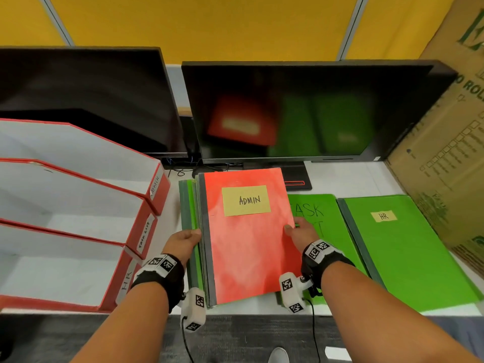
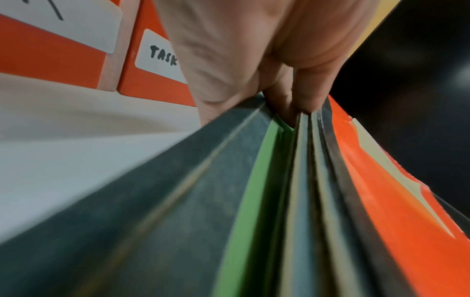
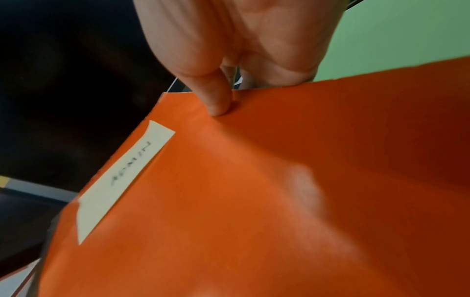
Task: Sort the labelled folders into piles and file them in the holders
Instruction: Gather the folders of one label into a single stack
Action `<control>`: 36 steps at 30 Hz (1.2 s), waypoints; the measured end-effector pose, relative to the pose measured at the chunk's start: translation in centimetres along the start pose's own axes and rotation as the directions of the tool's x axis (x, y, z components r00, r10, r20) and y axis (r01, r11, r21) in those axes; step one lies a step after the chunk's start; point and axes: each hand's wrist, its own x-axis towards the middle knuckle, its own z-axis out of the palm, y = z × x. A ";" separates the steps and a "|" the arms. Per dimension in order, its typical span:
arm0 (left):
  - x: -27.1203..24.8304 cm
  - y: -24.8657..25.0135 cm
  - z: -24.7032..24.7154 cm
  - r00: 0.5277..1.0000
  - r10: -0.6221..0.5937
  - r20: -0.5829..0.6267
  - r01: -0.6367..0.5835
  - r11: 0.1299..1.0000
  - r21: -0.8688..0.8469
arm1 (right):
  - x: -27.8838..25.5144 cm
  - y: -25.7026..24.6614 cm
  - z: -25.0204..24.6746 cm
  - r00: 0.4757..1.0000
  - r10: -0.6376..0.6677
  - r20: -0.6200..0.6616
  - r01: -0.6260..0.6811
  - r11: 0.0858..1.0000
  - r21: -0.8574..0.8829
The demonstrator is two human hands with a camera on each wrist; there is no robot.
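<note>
Head view looks down on a red-orange folder point(image 1: 248, 242) with a grey spine strip along its left edge and a yellow note reading ADMIN point(image 1: 245, 200) near its far end; it lies on top of a stack of folders point(image 1: 192, 231) on the white desk point(image 1: 353, 176), between the red holders point(image 1: 146, 226) and two green folders. Its long axis runs away from the person toward the monitor point(image 1: 301, 111), leaning a little to the left at the far end, with the label end farthest away and the writing upright to the viewer. The left hand point(image 1: 183, 243) is at the stack's spine side, and the right hand point(image 1: 303, 230) pinches the red folder's open right edge, thumb on top. To the right lie a green folder point(image 1: 322, 218) with TASK written large on it and, beside it, a green folder point(image 1: 408, 247) with a small HR note. From the left wrist you see what the head view hides: fingertips point(image 2: 307, 100) pushed in between the grey spines, with a green cover point(image 2: 257, 180) sandwiched lower down, so that hand grips only part of the stack. The holder's TASK label point(image 2: 160, 56) shows just behind. The right wrist view shows the thumb point(image 3: 216, 96) pressed on the red cover close to its edge, the other fingers hidden under it.
</note>
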 end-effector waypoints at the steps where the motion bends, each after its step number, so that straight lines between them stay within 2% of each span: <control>1: 0.2 0.0 0.0 1.000 0.003 -0.004 -0.003 1.000 0.003 | 0.1 0.1 0.1 1.000 0.005 -0.006 -0.005 1.000 -0.001; 3: 0.4 0.1 -0.2 1.000 0.003 -0.027 -0.002 1.000 0.027 | 0.3 0.1 0.2 1.000 0.014 -0.025 -0.015 0.999 -0.031; 6: -0.4 0.5 -0.1 0.997 0.069 -0.038 -0.064 0.991 0.120 | 0.6 0.1 0.3 0.999 0.030 -0.030 -0.032 0.997 -0.070; 11: -0.8 0.5 -0.4 0.987 0.148 -0.069 -0.133 0.974 0.183 | 0.6 0.2 0.4 1.000 0.027 -0.013 -0.028 0.998 -0.062; 17: -0.1 0.4 -1.1 0.997 0.056 -0.055 -0.051 0.995 0.083 | 0.7 0.3 0.2 0.994 0.055 -0.093 -0.061 0.996 -0.061; 20: -0.6 1.0 -0.9 0.980 0.164 -0.109 -0.136 0.964 0.230 | 0.7 0.3 -0.2 0.989 0.045 -0.143 -0.051 0.998 -0.040; 22: -0.8 1.2 -1.0 0.966 0.219 -0.141 -0.149 0.909 0.391 | 0.9 0.3 -0.4 0.985 0.035 -0.172 -0.037 0.999 -0.005; 24: -0.8 1.1 -1.4 0.962 0.229 -0.148 -0.135 0.870 0.474 | 1.1 0.2 -0.6 0.979 0.025 -0.203 -0.023 1.000 0.011; 36: -1.0 1.3 -2.4 0.977 0.153 -0.148 -0.065 0.877 0.477 | 1.3 -0.4 -0.5 0.973 -0.006 -0.232 0.043 0.987 0.154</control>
